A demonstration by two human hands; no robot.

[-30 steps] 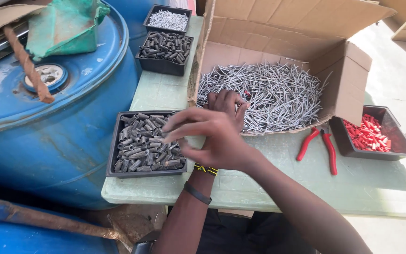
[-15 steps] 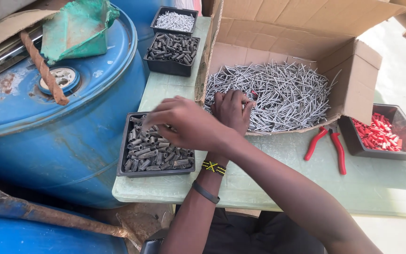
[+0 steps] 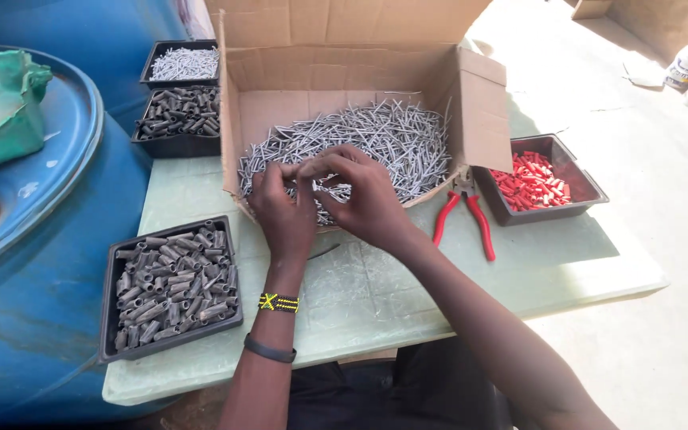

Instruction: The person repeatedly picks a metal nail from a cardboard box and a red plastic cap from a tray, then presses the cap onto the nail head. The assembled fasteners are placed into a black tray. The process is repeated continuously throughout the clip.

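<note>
My left hand and my right hand meet at the front lip of an open cardboard box that holds a heap of thin grey nails. The fingertips of both hands are pinched together just above the nails, on small pieces mostly hidden by the fingers. The left hand seems to hold a nail and the right a small grey sleeve. My left wrist carries a yellow-and-black beaded band and a dark band. A black tray of grey metal sleeves lies to the left of my left forearm.
Red-handled pliers lie right of the box, beside a black tray of red plugs. Two more black trays stand at the back left. A blue drum with a green cloth borders the pale green table.
My right hand has left the tray of grey sleeves and moved right to the box, where it now meets my left hand. The view has shifted right.
</note>
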